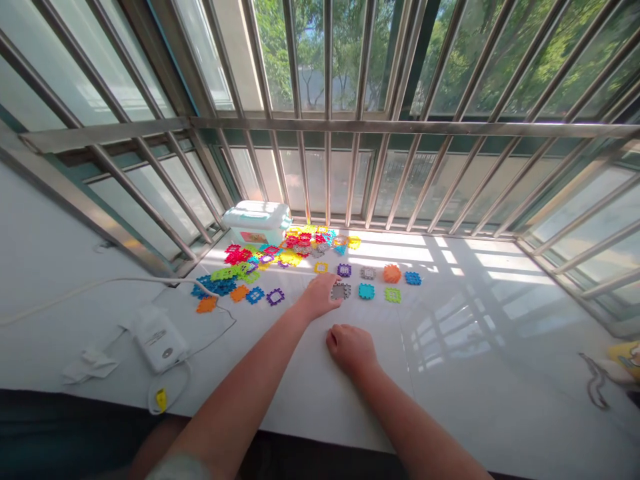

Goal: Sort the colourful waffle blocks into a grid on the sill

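My left hand point(320, 297) reaches over the white surface, its thumb and fingers closed around the left side of a grey square toy tile point(341, 291) with notched edges. My right hand point(353, 348) rests nearer to me as a loose fist, with nothing showing in it. To the right of the grey tile lie a turquoise tile point(367, 291) and a green open-framed tile point(393, 295). Behind these runs a row: a yellow frame point(321, 267), a purple tile point(344, 270), a pale grey tile point(368, 273), an orange piece point(392, 273) and a blue tile point(413, 278).
A mixed pile of coloured tiles point(300, 243) spreads before a pale lidded box point(257, 220). At left are a white device point(159, 339) with cables and crumpled paper point(91, 365). Metal bars point(350, 125) enclose the ledge; a dark strap point(595, 381) lies far right.
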`<move>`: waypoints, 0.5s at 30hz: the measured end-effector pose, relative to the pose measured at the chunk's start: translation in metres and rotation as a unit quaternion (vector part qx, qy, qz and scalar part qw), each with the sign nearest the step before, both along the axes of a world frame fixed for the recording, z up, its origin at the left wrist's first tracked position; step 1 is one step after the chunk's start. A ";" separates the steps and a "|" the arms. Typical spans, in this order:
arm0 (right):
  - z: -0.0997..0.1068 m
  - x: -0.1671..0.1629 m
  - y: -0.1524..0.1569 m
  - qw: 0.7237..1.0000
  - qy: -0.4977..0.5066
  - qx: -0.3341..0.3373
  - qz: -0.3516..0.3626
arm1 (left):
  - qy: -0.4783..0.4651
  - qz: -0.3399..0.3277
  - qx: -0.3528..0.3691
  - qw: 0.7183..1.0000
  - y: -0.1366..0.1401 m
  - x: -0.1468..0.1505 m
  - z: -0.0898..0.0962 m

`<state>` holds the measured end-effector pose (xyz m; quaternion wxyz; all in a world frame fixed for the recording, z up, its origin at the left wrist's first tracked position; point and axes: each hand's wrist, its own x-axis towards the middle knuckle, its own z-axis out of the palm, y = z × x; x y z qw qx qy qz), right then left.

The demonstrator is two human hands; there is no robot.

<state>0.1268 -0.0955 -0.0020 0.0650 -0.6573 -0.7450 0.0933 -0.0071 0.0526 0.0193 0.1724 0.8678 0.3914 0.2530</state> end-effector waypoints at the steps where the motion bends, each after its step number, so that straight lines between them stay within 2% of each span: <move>1: 0.000 0.000 0.000 1.000 0.001 0.001 0.001 | 0.012 0.001 0.002 1.000 0.005 0.005 -0.001; 6: -0.002 0.000 0.000 1.000 0.005 -0.005 0.000 | 0.054 -0.005 0.005 0.999 0.017 0.020 -0.002; 15: -0.002 0.000 0.000 1.000 -0.001 0.003 0.001 | 0.106 -0.004 -0.014 0.994 0.023 0.027 0.000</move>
